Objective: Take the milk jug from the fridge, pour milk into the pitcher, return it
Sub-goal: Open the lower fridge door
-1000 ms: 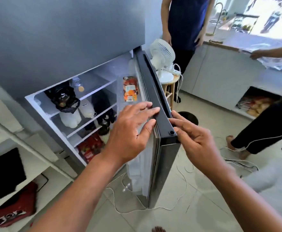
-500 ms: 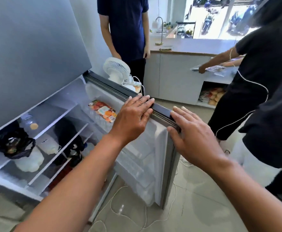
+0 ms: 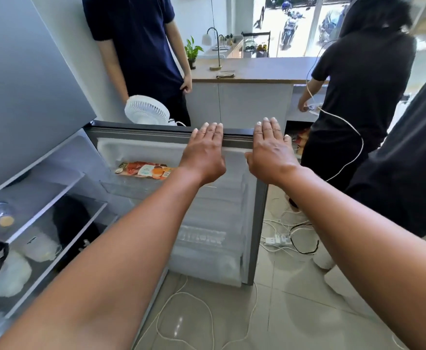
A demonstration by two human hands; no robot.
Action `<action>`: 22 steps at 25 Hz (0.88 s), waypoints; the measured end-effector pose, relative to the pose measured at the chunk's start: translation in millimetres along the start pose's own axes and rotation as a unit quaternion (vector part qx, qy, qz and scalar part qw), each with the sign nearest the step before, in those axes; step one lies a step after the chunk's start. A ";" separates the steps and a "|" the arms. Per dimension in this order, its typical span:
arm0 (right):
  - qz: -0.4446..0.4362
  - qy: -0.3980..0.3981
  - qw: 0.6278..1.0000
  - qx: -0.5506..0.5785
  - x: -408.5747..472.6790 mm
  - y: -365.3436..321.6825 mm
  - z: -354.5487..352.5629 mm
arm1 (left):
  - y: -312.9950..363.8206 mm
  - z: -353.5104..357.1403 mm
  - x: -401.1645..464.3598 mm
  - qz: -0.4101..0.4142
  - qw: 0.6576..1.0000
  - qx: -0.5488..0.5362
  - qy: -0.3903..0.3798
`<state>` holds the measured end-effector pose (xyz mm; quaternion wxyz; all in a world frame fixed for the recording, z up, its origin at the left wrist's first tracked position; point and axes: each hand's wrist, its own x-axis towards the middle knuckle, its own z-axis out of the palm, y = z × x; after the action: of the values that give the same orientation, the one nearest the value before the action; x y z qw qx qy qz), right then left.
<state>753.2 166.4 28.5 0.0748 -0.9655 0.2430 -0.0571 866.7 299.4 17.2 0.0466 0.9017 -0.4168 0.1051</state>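
Fingers of both hands straight, flat on open grey fridge door top edge, white inner liner, orange carton in shelf

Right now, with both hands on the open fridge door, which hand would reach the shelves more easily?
Probably the left hand. The shelves lie to the left of the door, on that hand's side. The right hand is nearer the door's far edge and would have to cross over.

My hands, left hand and right hand, rest side by side on the open fridge door; shelves lie left, a fan behind.
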 end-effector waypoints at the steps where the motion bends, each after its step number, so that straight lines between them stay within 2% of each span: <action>1: 0.005 -0.009 1.000 0.003 10.0 2.6 -1.8 | 1.9 1.8 9.3 -0.005 1.000 0.007 -0.012; 5: 0.019 -0.019 1.000 0.008 37.7 7.8 -2.0 | 3.4 13.5 29.0 -0.019 0.999 0.030 -0.023; 8: 0.032 -0.010 0.999 0.001 48.8 12.2 0.1 | 4.6 20.3 37.3 -0.016 0.999 0.038 0.000; 16: 0.041 0.025 0.999 0.009 54.4 13.3 6.7 | -0.1 24.2 37.3 0.001 1.000 0.004 0.017; 19: 0.042 0.106 0.989 0.093 33.7 14.8 13.4 | -6.6 20.2 26.8 0.033 0.996 -0.058 0.054; 22: 0.087 0.215 0.953 0.197 -18.1 15.2 54.1 | -16.0 34.7 -25.3 0.061 0.974 -0.138 0.170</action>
<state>738.3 168.2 -28.5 0.2144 -0.8717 0.3200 -0.3029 868.2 322.5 -22.3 0.2343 0.8282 -0.4676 0.2013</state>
